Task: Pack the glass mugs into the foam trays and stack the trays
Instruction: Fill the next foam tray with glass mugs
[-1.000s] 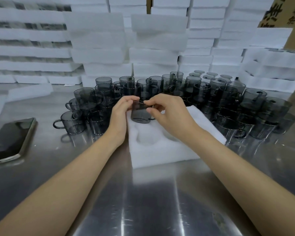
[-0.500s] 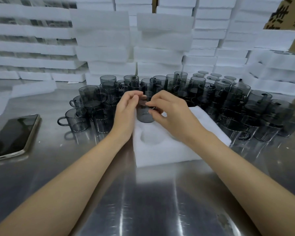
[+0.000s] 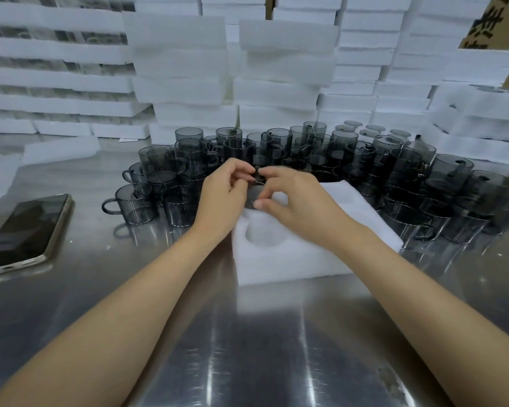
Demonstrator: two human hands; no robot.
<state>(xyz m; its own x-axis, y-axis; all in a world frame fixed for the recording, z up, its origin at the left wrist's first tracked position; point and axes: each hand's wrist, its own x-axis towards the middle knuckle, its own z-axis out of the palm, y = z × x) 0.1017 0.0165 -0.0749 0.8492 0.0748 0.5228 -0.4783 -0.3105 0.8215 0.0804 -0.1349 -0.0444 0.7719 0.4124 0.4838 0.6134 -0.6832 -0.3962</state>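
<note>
A white foam tray (image 3: pixel 291 259) with round pockets lies on the steel table in front of me. Over its far left pocket a smoky grey glass mug (image 3: pixel 254 196) sits low, mostly hidden between my hands. My left hand (image 3: pixel 222 198) pinches the mug from the left at its rim. My right hand (image 3: pixel 294 198) pinches it from the right, thumb on its side. One empty pocket (image 3: pixel 263 235) shows just in front of the mug. Several more grey glass mugs (image 3: pixel 306 154) stand crowded behind and beside the tray.
A dark smartphone (image 3: pixel 24 230) lies at the left on the steel table (image 3: pixel 247 348). Tall stacks of white foam trays (image 3: pixel 276 69) wall off the back and both sides. A cardboard box (image 3: pixel 500 22) shows at the top right.
Both hands have lowered the mug further into the tray's far left pocket; less of its body shows between my fingers. The view has shifted slightly.
</note>
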